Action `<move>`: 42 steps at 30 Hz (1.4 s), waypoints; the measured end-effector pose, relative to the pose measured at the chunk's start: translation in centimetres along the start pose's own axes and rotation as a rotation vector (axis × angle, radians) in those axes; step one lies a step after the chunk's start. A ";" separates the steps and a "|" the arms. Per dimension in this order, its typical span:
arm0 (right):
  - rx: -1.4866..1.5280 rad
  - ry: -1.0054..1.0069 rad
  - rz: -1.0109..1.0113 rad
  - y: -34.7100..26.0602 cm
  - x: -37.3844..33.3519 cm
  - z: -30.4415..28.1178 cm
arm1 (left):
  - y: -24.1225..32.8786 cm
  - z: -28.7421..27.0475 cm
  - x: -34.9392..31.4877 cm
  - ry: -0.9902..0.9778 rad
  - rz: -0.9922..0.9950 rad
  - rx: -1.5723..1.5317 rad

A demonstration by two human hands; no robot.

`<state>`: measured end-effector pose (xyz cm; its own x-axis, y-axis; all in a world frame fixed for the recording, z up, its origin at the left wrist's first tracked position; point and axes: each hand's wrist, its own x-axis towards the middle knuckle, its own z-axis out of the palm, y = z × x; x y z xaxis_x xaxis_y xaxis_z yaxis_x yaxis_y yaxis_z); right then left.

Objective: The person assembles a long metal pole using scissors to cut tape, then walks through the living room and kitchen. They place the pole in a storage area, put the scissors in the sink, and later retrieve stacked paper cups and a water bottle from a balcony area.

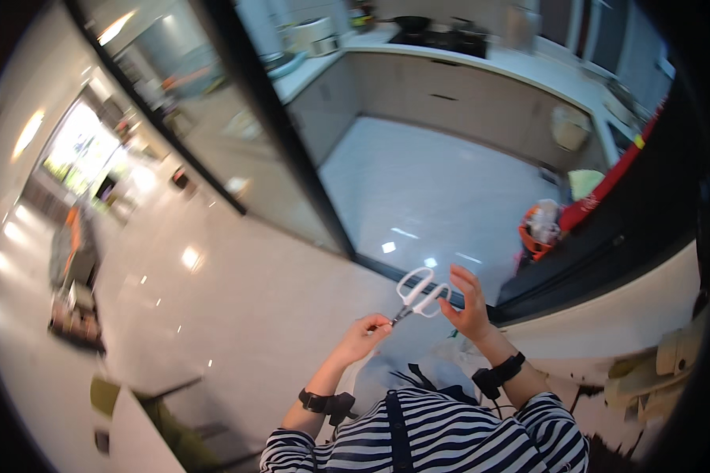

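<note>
A pair of scissors [420,296] with white loop handles is in front of me, handles pointing up and away. My left hand [366,335] pinches it by the dark metal blades, whose tips are hidden in the fingers. Just right of the handles, my right hand [469,306] has its fingers stretched and apart. Its thumb and lower fingers are close to the right loop; whether they touch it I cannot tell. Black bands with small boxes circle both wrists.
A dark-framed glass sliding door [292,142] stands ahead, opening onto a kitchen with grey cabinets [442,94]. An orange bin [536,236] with a bag in it is at the right. A white table [138,433] and green chair sit lower left. Beige chairs [663,370] are lower right.
</note>
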<state>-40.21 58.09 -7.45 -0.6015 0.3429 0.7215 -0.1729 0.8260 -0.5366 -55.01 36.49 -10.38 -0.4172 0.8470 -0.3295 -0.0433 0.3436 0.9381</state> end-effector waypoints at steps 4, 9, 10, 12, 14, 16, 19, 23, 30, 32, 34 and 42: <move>0.036 0.014 0.345 3.6 3.4 -1.2 | 4.6 -1.6 11.3 -0.120 0.173 -0.091; 0.207 -0.051 0.615 9.7 6.6 -0.1 | 10.1 -0.2 24.2 -0.435 0.146 -0.141; 0.240 0.024 0.609 11.4 7.9 0.6 | 11.3 0.2 26.8 -0.497 0.150 -0.118; 0.296 0.179 0.613 15.9 10.8 0.6 | 13.6 1.6 32.3 -0.556 0.184 0.075; 0.363 0.244 0.694 20.3 14.1 -0.2 | 16.2 2.9 37.6 -0.580 0.136 0.098; 0.307 0.225 0.729 24.5 16.8 -1.9 | 18.7 3.9 42.7 -0.595 0.207 0.124; 0.292 0.230 0.748 29.9 20.6 -4.5 | 22.2 5.5 49.5 -0.647 0.222 0.153; 0.269 0.318 0.742 36.8 24.3 -8.4 | 25.9 7.8 58.1 -0.756 0.217 0.210; 0.240 0.741 0.929 49.2 25.9 -17.6 | 30.5 13.5 77.2 -0.870 0.218 0.144; 0.144 0.916 1.004 52.0 26.8 -20.7 | 32.3 15.8 82.5 -0.921 0.225 0.125; -0.113 0.979 0.967 53.8 28.3 -24.0 | 35.2 18.4 87.6 -1.012 0.226 0.152; -0.544 1.350 0.931 57.1 30.0 -34.5 | 42.7 35.9 100.2 -1.449 0.231 0.298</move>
<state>-41.22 130.97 -1.36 0.7372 0.6236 0.2601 0.2587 0.0950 -0.9613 -66.02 150.58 -7.16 0.8572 0.4876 -0.1655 0.1527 0.0661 0.9861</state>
